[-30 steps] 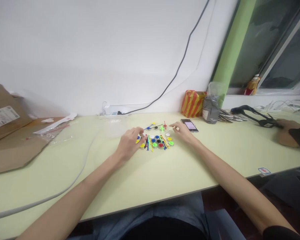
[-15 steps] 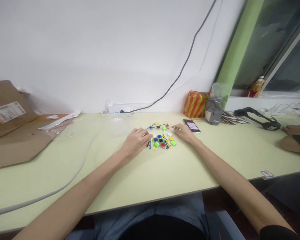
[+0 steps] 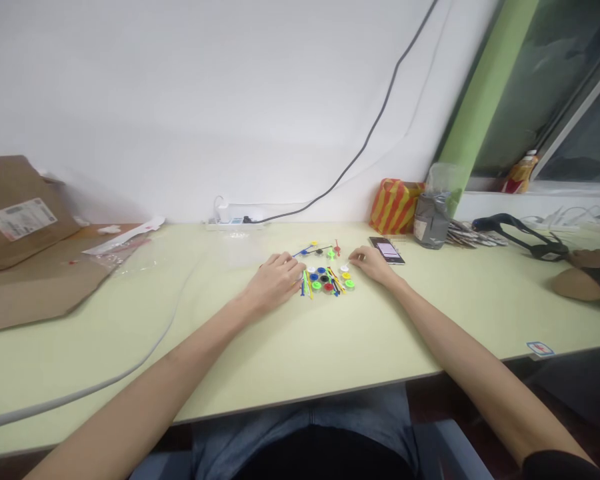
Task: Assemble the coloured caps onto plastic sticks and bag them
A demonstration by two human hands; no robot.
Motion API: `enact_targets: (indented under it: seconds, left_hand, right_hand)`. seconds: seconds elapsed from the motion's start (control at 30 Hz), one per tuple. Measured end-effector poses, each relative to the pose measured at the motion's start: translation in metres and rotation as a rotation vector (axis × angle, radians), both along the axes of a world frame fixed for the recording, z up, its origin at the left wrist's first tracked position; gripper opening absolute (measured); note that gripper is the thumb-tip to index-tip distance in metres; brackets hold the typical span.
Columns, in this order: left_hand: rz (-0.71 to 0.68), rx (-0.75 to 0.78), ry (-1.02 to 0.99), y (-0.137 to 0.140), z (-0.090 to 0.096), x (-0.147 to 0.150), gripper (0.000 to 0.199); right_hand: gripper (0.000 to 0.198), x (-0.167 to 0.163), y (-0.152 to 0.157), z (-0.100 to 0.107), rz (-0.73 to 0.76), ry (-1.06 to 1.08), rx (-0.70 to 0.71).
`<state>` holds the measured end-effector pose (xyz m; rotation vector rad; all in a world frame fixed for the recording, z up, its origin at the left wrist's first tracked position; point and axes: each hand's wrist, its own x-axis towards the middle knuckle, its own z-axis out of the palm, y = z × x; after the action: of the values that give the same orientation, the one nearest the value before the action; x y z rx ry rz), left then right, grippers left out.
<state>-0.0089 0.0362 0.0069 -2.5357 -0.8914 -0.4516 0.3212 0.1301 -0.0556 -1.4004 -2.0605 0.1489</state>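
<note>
Small round pieces in clear rims, with coloured centres, lie in a cluster on the table; among them are a red one, a black one and a yellow one. Thin coloured sticks lie at the cluster's left, beside the fingertips of my left hand. Its fingers are curled together, and what they hold, if anything, is hidden. My right hand is at the right of the cluster, thumb and fingers pinched near a white round piece. Something thin and pale shows at these fingertips, too small to name. Behind, a row holds a green piece and a red one.
A phone lies behind my right hand. Farther right are a striped bag, a grey pouch, a black headset and another person's arm. A power strip is by the wall; brown paper packaging covers the left.
My right hand has drawn back slightly to the right, away from the round pieces. My left hand stays nearly in place. The whole view has shifted a little.
</note>
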Motion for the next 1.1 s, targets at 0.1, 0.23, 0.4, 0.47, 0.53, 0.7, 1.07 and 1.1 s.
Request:
enact_targets:
  seconds: [0.1, 0.23, 0.4, 0.47, 0.53, 0.7, 1.07, 1.1]
  left_hand:
    - [-0.011, 0.049, 0.037, 0.002, 0.000, 0.000, 0.015]
    - [-0.017, 0.143, 0.101, 0.005, -0.002, 0.001, 0.015]
    - [-0.010, 0.165, 0.046, 0.005, -0.003, 0.005, 0.009]
    - [-0.005, 0.138, 0.028, 0.004, -0.003, 0.006, 0.007]
    - [-0.003, 0.113, 0.017, 0.002, -0.003, 0.007, 0.009]
    - [0.004, 0.132, -0.036, 0.001, -0.003, 0.006, 0.005]
    - [0.031, 0.131, -0.076, -0.001, -0.002, 0.010, 0.015]
    - [0.030, 0.125, -0.086, -0.001, -0.002, 0.010, 0.014]
  right_hand:
    - [0.005, 0.001, 0.002, 0.001, -0.006, -0.024, -0.011]
    - [0.006, 0.005, 0.001, 0.005, -0.071, -0.058, 0.049]
    - [0.010, -0.001, -0.011, 0.022, -0.127, 0.186, 0.166]
    - [0.013, -0.016, -0.018, 0.032, -0.087, 0.345, 0.183]
    - [0.019, -0.037, -0.026, 0.042, -0.034, 0.478, 0.177]
    - [0.036, -0.098, -0.052, 0.063, 0.155, 0.731, -0.004]
    - [0.035, -0.138, -0.081, 0.042, 0.229, 0.872, -0.200]
    - [0.036, -0.137, -0.083, 0.043, 0.236, 0.897, -0.228]
